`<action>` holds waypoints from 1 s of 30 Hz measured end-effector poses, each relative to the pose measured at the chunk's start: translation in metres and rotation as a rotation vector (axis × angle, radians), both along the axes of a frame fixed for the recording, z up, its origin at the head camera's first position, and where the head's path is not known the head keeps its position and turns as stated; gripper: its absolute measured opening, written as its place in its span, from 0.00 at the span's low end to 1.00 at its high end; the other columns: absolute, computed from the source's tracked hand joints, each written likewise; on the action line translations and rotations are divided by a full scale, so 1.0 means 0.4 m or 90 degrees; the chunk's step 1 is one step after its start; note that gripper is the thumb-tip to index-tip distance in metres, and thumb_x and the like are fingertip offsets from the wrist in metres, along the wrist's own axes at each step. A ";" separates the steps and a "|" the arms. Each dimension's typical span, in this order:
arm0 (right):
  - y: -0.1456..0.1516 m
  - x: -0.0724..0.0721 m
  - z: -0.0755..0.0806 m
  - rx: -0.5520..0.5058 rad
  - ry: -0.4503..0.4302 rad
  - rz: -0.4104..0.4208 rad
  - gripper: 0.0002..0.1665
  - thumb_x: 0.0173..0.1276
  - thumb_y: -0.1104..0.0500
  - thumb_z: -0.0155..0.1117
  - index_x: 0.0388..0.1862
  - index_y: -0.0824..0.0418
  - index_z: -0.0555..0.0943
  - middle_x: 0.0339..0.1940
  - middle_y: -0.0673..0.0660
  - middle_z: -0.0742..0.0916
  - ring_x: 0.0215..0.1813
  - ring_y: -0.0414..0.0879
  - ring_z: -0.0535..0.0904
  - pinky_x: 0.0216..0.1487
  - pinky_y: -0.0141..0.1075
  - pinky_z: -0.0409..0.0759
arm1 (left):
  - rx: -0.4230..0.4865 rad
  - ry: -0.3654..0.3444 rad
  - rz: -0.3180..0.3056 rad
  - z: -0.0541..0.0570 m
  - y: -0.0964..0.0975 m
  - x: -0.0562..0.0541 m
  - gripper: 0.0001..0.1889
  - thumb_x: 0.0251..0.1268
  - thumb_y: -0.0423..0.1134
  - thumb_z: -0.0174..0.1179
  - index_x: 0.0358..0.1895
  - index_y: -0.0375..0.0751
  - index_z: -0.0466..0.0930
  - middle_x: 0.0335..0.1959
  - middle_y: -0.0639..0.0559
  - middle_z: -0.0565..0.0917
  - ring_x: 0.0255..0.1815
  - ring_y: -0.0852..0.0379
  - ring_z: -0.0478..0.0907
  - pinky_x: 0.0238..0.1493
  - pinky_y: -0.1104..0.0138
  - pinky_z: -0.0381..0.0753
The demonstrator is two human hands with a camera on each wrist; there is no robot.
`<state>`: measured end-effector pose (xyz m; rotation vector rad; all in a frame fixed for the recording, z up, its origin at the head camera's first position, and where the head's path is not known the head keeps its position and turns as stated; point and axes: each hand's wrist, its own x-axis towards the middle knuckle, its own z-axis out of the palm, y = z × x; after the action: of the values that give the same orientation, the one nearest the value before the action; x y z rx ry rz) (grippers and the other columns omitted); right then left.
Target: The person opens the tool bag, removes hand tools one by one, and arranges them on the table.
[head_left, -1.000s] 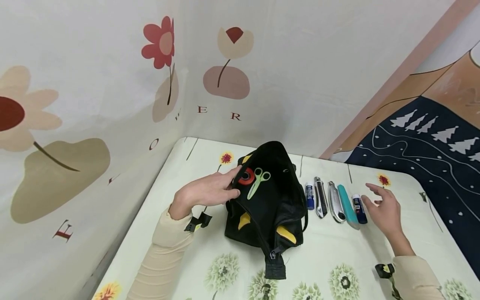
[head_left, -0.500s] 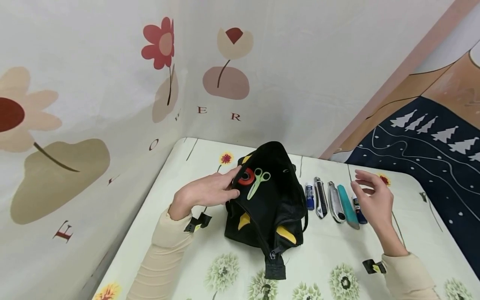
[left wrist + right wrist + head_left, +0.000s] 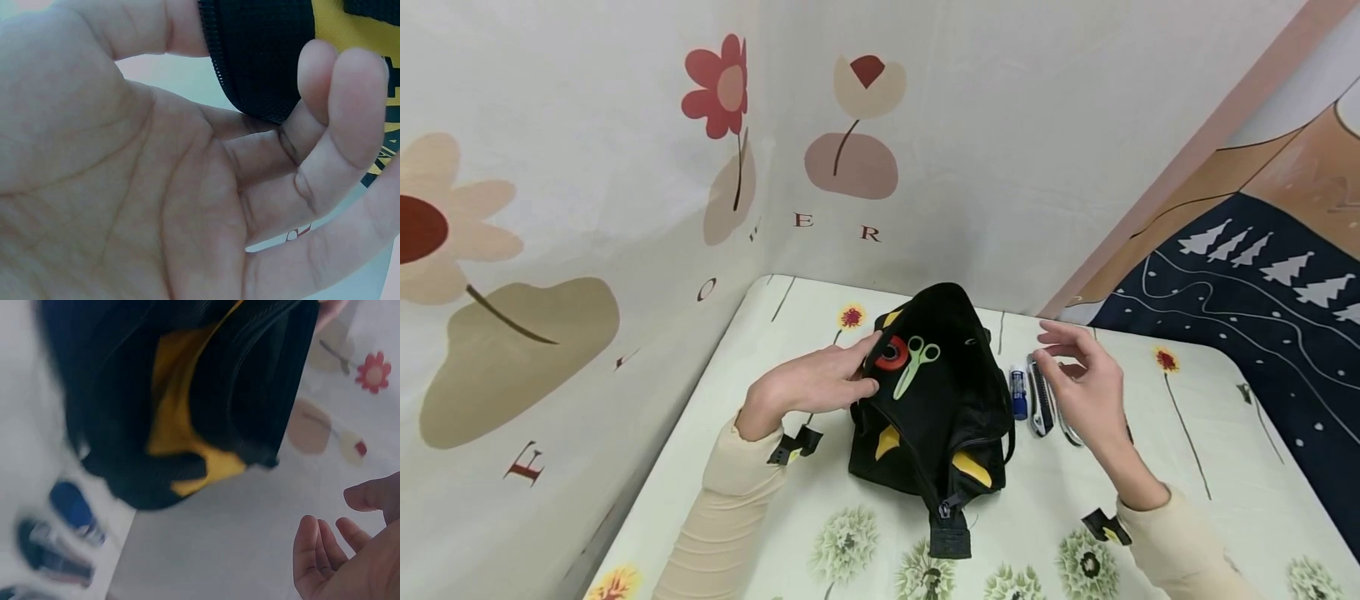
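Note:
A black bag (image 3: 955, 417) with yellow patches stands unzipped on the table, its mouth gaping. Its left edge is held by my left hand (image 3: 820, 379), thumb at the opening and fingers outside. In the left wrist view, the zipper edge (image 3: 219, 69) lies between thumb and fingers. Pale green scissors (image 3: 907, 377) and a red ring-shaped roll (image 3: 892, 364) show inside the mouth. My right hand (image 3: 1086, 387), fingers loosely bent and holding nothing, hovers over a row of stationery right of the bag. Beneath it are a box cutter (image 3: 1041, 406) and part of a silver cutter (image 3: 1070, 431).
A blue glue stick (image 3: 1018, 396) lies between the bag and the cutters. A flower-print cloth covers the table (image 3: 1037, 517). Behind and to the left rise printed fabric walls (image 3: 1000, 167); a dark blue patterned cloth (image 3: 1285, 333) hangs at the right.
My right hand has moved left from beside the far-right glue stick, across the row toward the bag, and now hides the turquoise cutter. My left hand stays on the bag's edge.

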<state>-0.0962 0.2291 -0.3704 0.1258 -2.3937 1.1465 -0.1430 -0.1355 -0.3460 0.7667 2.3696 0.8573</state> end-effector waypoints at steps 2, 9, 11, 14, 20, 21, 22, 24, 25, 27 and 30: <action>-0.025 -0.006 0.004 -0.013 0.006 0.025 0.24 0.77 0.72 0.71 0.70 0.64 0.85 0.53 0.65 0.91 0.49 0.25 0.82 0.48 0.19 0.78 | 0.000 -0.003 0.001 0.000 0.000 0.001 0.45 0.82 0.46 0.49 0.93 0.36 0.40 0.19 0.58 0.70 0.19 0.60 0.63 0.42 0.60 0.71; -0.115 -0.024 0.010 -0.059 0.025 0.095 0.23 0.76 0.72 0.72 0.68 0.63 0.87 0.52 0.64 0.92 0.49 0.29 0.84 0.46 0.21 0.80 | 0.002 -0.002 0.003 -0.002 0.000 0.000 0.45 0.82 0.46 0.49 0.93 0.36 0.40 0.18 0.59 0.68 0.18 0.61 0.60 0.37 0.61 0.67; -0.139 -0.031 0.009 -0.057 0.036 0.116 0.23 0.76 0.71 0.72 0.68 0.63 0.87 0.52 0.64 0.92 0.49 0.32 0.85 0.46 0.21 0.81 | 0.002 -0.002 0.002 -0.003 0.000 0.000 0.44 0.82 0.47 0.49 0.93 0.36 0.40 0.18 0.59 0.68 0.18 0.61 0.60 0.38 0.61 0.68; -0.174 -0.043 0.008 -0.033 0.052 0.148 0.24 0.75 0.72 0.73 0.68 0.63 0.86 0.54 0.63 0.91 0.50 0.42 0.88 0.46 0.23 0.82 | -0.002 -0.001 0.002 -0.002 -0.001 0.000 0.45 0.83 0.47 0.49 0.93 0.36 0.40 0.18 0.59 0.68 0.19 0.61 0.61 0.45 0.60 0.71; -0.234 -0.074 -0.005 0.011 0.041 0.184 0.25 0.73 0.69 0.76 0.68 0.62 0.86 0.56 0.61 0.90 0.52 0.54 0.89 0.47 0.33 0.86 | 0.006 -0.007 0.008 -0.002 -0.005 0.001 0.44 0.83 0.46 0.49 0.93 0.36 0.40 0.22 0.56 0.75 0.22 0.59 0.69 0.49 0.58 0.74; -0.241 -0.079 -0.008 0.009 0.033 0.186 0.24 0.74 0.68 0.76 0.68 0.62 0.86 0.56 0.62 0.90 0.52 0.54 0.89 0.47 0.35 0.86 | 0.007 -0.007 0.009 -0.002 -0.006 0.001 0.44 0.83 0.46 0.50 0.93 0.36 0.41 0.24 0.55 0.76 0.23 0.59 0.71 0.49 0.59 0.74; -0.247 -0.085 -0.013 0.005 0.026 0.187 0.24 0.74 0.68 0.76 0.68 0.63 0.86 0.56 0.62 0.89 0.53 0.55 0.89 0.47 0.37 0.87 | 0.008 -0.007 0.009 -0.002 -0.006 0.001 0.44 0.83 0.46 0.50 0.93 0.36 0.41 0.24 0.55 0.77 0.24 0.59 0.72 0.48 0.59 0.74; -0.258 -0.094 -0.022 -0.005 0.013 0.189 0.24 0.74 0.68 0.76 0.67 0.63 0.87 0.56 0.63 0.89 0.53 0.55 0.89 0.47 0.40 0.88 | 0.010 -0.008 0.008 -0.001 -0.005 0.001 0.44 0.83 0.46 0.50 0.93 0.36 0.41 0.24 0.55 0.77 0.24 0.59 0.71 0.45 0.60 0.74; -0.262 -0.099 -0.028 -0.007 0.006 0.188 0.24 0.74 0.68 0.76 0.67 0.63 0.87 0.56 0.63 0.89 0.53 0.55 0.89 0.47 0.42 0.88 | 0.011 -0.009 0.006 -0.001 -0.004 0.001 0.44 0.83 0.46 0.50 0.93 0.36 0.41 0.24 0.55 0.76 0.23 0.59 0.70 0.43 0.60 0.73; -0.268 -0.109 -0.040 -0.008 -0.005 0.188 0.23 0.74 0.68 0.76 0.66 0.63 0.87 0.56 0.63 0.89 0.53 0.56 0.89 0.48 0.46 0.89 | 0.009 -0.009 0.006 0.000 -0.002 0.000 0.44 0.83 0.46 0.50 0.93 0.36 0.41 0.23 0.56 0.75 0.22 0.59 0.68 0.41 0.61 0.72; -0.275 -0.124 -0.061 0.001 -0.014 0.193 0.22 0.74 0.68 0.76 0.65 0.63 0.87 0.55 0.62 0.88 0.53 0.57 0.89 0.48 0.51 0.90 | 0.006 -0.011 0.005 0.002 0.001 0.000 0.44 0.84 0.46 0.50 0.93 0.36 0.41 0.22 0.56 0.73 0.21 0.59 0.66 0.40 0.62 0.71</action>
<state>-0.1459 0.1192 -0.3947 0.4936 -2.4533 1.2831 -0.1429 -0.1350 -0.3451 0.7518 2.3556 0.8752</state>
